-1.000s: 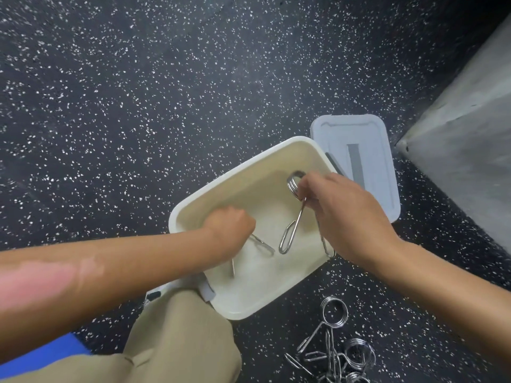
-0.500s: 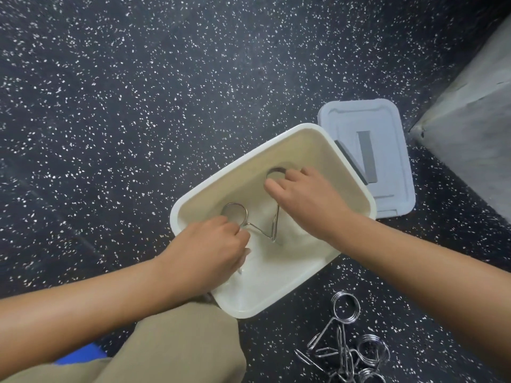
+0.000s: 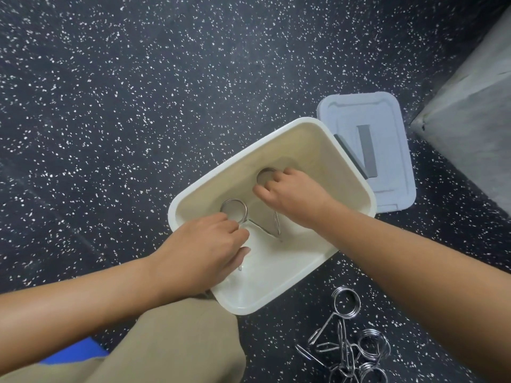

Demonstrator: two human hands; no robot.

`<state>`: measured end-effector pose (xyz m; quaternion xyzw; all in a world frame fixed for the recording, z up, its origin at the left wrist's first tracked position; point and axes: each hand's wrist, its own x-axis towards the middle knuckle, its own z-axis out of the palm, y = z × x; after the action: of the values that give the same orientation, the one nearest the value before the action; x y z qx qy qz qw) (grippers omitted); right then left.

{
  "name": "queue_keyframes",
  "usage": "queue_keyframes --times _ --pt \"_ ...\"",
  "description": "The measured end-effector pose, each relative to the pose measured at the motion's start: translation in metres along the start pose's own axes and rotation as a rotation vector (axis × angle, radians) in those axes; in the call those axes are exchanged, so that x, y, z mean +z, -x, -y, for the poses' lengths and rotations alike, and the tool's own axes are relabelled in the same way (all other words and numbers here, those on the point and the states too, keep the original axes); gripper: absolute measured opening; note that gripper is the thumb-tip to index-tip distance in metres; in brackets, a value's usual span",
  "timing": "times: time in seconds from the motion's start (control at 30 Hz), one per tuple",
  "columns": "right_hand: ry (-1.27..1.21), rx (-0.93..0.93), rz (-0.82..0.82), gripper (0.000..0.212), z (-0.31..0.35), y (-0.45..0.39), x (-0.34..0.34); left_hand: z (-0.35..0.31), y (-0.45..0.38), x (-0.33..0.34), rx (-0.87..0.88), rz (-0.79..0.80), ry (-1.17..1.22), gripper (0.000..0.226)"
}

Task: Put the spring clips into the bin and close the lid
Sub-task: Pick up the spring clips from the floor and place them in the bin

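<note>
An open cream bin [image 3: 304,150] stands on the speckled floor, and both my hands are inside it. My left hand [image 3: 204,250] pinches the wire arms of a spring clip whose coil [image 3: 233,211] lies near the bin's left wall. My right hand [image 3: 293,194] curls over the coil of a second spring clip [image 3: 265,172] near the far wall; that clip's arms run under my palm. The two clips rest low on the bin's bottom and cross at their tips. The grey-blue lid [image 3: 387,117] lies flat on the floor behind the bin, to the right.
A pile of several loose spring clips [image 3: 348,344] lies on the dark floor to the front right of the bin. A grey block [image 3: 470,120] rises at the right edge. My knee in khaki trousers [image 3: 166,341] touches the bin's near corner.
Both hands have gone down into the bin with their clips, from rim height to its bottom. My right hand moved left, toward the far wall.
</note>
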<state>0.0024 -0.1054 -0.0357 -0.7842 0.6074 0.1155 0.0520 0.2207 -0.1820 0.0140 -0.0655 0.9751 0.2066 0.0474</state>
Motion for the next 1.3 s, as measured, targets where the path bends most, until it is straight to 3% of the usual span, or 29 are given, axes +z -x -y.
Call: queue_keyframes --times 0.13,0.27,0.47,0.67,0.83,1.13,1.3 --pt "-0.148 0.174 -0.094 0.042 -0.002 0.011 -0.020 -0.003 -0.006 -0.004 -0.022 0.013 0.025 0.039" --pt "-0.312 0.332 -0.222 0.029 -0.005 0.042 -0.051 -0.009 -0.020 -0.009 -0.028 0.025 0.062 0.042" --pt "-0.405 0.373 -0.261 0.009 -0.002 0.119 -0.078 -0.041 -0.051 -0.019 0.025 0.005 0.143 0.037" --pt "-0.595 0.518 -0.203 0.010 0.023 0.207 -0.074 -0.097 -0.076 -0.023 0.207 0.027 0.212 0.035" --pt "-0.716 0.742 -0.076 0.012 0.054 0.271 -0.039 -0.139 -0.086 -0.001 0.315 0.170 0.225 0.032" --pt "-1.028 1.252 0.043 0.006 0.109 0.332 0.032 -0.167 -0.096 0.063 0.089 0.483 0.087 0.027" --pt "-1.218 1.394 0.008 0.007 0.140 0.343 0.056 -0.172 -0.110 0.097 -0.088 0.604 0.051 0.033"
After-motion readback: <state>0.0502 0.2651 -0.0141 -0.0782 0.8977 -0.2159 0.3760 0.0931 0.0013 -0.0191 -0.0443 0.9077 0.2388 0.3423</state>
